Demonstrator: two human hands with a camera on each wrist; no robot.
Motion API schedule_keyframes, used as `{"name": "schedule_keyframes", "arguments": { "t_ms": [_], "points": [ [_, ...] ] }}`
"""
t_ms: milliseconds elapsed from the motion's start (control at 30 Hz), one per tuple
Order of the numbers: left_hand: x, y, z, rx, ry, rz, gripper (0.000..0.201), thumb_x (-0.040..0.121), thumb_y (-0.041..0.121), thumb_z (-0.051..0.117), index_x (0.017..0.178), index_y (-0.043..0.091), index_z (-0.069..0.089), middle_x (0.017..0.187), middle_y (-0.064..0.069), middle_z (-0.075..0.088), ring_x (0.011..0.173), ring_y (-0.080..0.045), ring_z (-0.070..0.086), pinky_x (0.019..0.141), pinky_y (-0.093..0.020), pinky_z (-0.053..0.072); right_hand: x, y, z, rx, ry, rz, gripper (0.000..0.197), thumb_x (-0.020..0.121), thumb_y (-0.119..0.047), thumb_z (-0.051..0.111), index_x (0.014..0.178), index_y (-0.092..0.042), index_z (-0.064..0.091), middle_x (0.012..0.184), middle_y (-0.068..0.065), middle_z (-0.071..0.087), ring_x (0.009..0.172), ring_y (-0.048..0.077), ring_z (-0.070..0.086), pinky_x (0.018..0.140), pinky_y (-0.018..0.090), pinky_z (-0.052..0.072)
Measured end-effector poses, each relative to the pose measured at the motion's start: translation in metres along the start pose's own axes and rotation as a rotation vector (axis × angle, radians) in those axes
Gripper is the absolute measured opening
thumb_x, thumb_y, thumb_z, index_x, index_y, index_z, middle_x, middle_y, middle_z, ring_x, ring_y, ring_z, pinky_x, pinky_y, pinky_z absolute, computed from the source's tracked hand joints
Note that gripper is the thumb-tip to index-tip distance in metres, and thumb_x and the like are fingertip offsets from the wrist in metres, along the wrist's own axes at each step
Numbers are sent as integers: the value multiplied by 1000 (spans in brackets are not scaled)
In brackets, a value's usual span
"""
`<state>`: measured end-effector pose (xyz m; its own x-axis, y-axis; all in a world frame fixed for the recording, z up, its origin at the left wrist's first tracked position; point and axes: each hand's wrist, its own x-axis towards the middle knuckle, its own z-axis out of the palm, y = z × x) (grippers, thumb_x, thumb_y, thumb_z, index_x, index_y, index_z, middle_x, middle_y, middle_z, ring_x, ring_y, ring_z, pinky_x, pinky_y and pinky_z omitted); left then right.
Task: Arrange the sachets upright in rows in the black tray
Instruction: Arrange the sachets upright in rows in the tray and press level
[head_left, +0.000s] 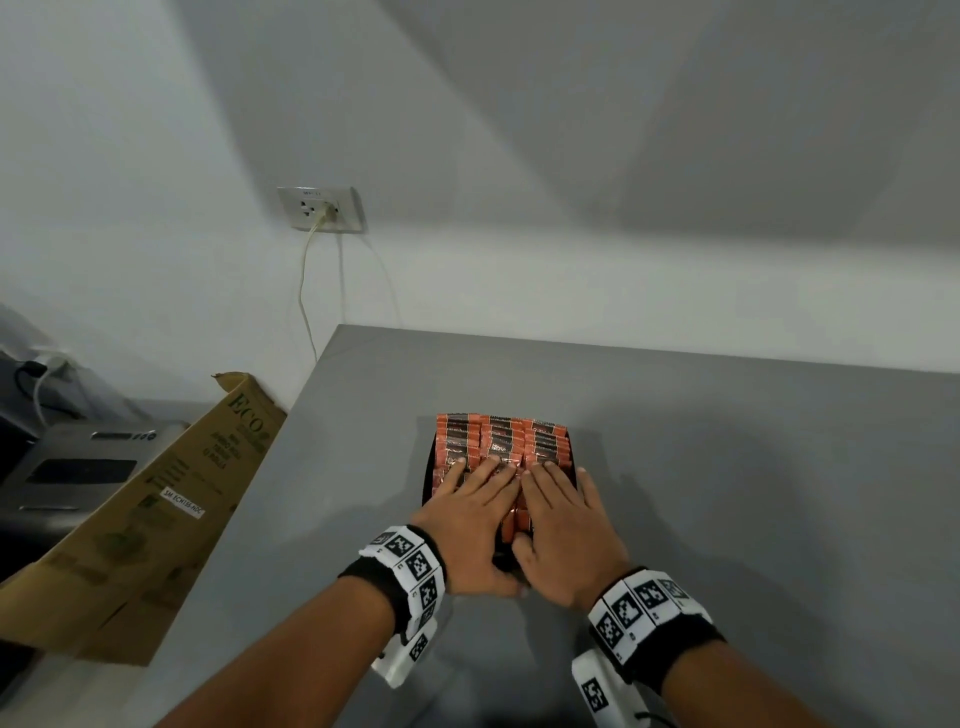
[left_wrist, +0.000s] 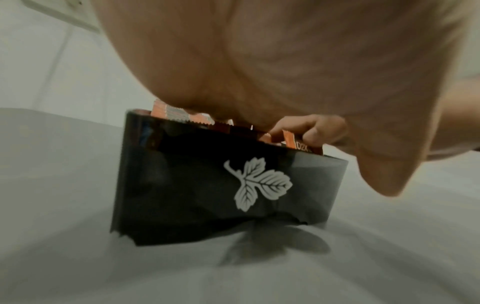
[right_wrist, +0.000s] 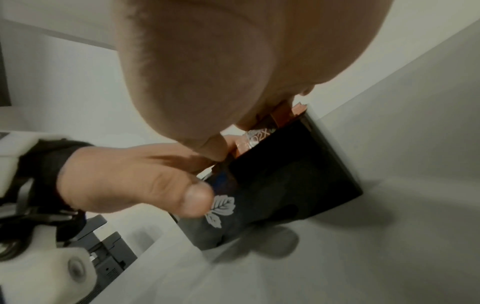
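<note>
A black tray (head_left: 427, 480) with a white leaf logo (left_wrist: 257, 185) stands on the grey table. Orange and black sachets (head_left: 498, 441) fill it, standing upright in three rows. My left hand (head_left: 475, 491) lies flat on the near sachets of the left and middle rows, fingers straight. My right hand (head_left: 556, 491) lies flat beside it on the right rows. Both thumbs reach down at the tray's near wall (right_wrist: 285, 174). In the right wrist view the left thumb (right_wrist: 166, 191) presses against that wall. The near sachets are hidden under the palms.
A tan cardboard box (head_left: 156, 509) leans at the table's left edge, with a grey machine (head_left: 78, 467) behind it. A wall socket (head_left: 319, 208) with a cable is at the back left. Bare table (head_left: 753, 467) stretches to the right of the tray.
</note>
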<state>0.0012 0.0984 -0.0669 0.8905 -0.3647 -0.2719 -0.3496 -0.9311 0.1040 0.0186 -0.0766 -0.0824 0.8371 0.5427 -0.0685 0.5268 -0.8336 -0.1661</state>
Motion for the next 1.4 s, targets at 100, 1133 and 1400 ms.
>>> {"name": "schedule_keyframes", "arguments": {
  "t_ms": [100,1133,1400],
  "points": [
    [2,1,3,31,45,-11,117,69,82,44,159,17,5,167,-2,5,154,-21,-8,122,-53,-7,-2,-1,5,-64,59,1,72,95,-51,29,151,-7,41,157,10,42,150,27,31,122,55,11],
    [-1,11,14,-28,-25,-128,128,64,73,59,157,20,-11,166,-7,-15,150,-31,-24,119,-63,-7,-10,-4,2,-19,-96,29,107,78,-73,37,160,-10,10,168,10,13,156,29,6,119,56,-12],
    [-1,-8,-12,-269,50,-75,103,74,56,51,160,27,3,168,2,-8,152,-14,-16,123,-51,-4,8,6,-21,71,-68,47,89,81,-57,11,161,-17,2,170,4,1,156,22,-7,125,52,-4]
  ]
}}
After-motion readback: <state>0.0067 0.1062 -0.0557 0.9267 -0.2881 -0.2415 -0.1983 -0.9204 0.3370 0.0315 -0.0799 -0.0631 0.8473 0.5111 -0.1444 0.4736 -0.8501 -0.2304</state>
